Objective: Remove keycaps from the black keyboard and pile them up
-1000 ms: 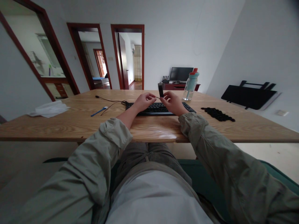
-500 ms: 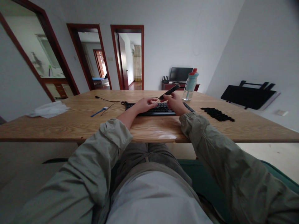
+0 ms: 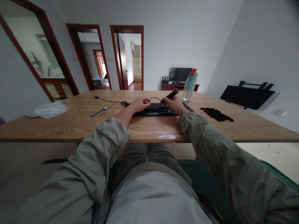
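Observation:
A black keyboard (image 3: 158, 109) lies near the front edge of the wooden table. Over its right part, my right hand (image 3: 174, 104) is closed on a black handheld device (image 3: 170, 95), tilted up to the right, with a thin cable at its lower end. My left hand (image 3: 140, 105) rests at the keyboard's left part, fingers bent; whether it holds anything is too small to tell. Black keycaps (image 3: 216, 114) lie in a cluster right of the keyboard. To its left lies a blue brush (image 3: 98, 112).
The wooden table (image 3: 77, 124) carries a crumpled white cloth (image 3: 49, 109) at the left, and a black cable (image 3: 108, 100) behind the brush. A clear bottle with a red lid (image 3: 189, 85) stands behind the keyboard's right end.
My left hand has moved a little left, away from my right hand. The black device has shifted slightly left and lower in my right hand.

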Available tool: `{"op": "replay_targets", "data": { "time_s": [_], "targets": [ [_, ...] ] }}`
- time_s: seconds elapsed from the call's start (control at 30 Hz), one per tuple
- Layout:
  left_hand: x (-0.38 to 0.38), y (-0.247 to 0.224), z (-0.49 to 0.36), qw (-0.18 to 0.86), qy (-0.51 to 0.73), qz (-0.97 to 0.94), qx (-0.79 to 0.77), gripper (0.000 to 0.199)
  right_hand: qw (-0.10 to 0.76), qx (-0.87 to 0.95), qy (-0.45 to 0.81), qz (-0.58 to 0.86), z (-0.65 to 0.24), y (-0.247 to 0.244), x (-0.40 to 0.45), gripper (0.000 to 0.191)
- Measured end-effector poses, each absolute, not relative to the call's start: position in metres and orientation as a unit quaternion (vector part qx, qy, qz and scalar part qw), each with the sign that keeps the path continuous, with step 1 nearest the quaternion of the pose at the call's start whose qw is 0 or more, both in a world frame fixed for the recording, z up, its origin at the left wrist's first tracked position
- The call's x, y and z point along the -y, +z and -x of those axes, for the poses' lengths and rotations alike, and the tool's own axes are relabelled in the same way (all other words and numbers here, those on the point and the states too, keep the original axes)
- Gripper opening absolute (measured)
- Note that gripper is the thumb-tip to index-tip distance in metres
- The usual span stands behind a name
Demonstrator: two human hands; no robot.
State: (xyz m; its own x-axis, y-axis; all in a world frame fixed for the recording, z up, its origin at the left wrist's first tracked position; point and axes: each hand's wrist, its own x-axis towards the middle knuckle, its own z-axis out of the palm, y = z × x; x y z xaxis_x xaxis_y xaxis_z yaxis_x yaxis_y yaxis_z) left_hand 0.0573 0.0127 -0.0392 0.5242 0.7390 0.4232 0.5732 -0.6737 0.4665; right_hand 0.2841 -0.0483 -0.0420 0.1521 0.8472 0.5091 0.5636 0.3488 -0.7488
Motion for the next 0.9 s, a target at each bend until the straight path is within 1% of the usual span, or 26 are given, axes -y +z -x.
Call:
{"op": "replay_targets", "data": {
  "time_s": [0.33, 0.67, 0.9],
  "targets": [
    [-0.012, -0.042, -0.058, 0.154, 0.291, -0.865, -0.379, 0.03, 0.516, 0.595, 0.196, 0.584, -0.29, -0.051, 0.036, 0.03],
    [-0.009, -0.041, -0.058, 0.15, 0.287, -0.867, -0.38, 0.027, 0.522, 0.575, 0.23, 0.587, -0.294, -0.052, 0.029, 0.031],
    [-0.01, -0.041, -0.058, 0.145, 0.274, -0.873, -0.377, 0.029, 0.517, 0.579, 0.247, 0.58, -0.294, -0.051, 0.032, 0.031]
  ]
}}
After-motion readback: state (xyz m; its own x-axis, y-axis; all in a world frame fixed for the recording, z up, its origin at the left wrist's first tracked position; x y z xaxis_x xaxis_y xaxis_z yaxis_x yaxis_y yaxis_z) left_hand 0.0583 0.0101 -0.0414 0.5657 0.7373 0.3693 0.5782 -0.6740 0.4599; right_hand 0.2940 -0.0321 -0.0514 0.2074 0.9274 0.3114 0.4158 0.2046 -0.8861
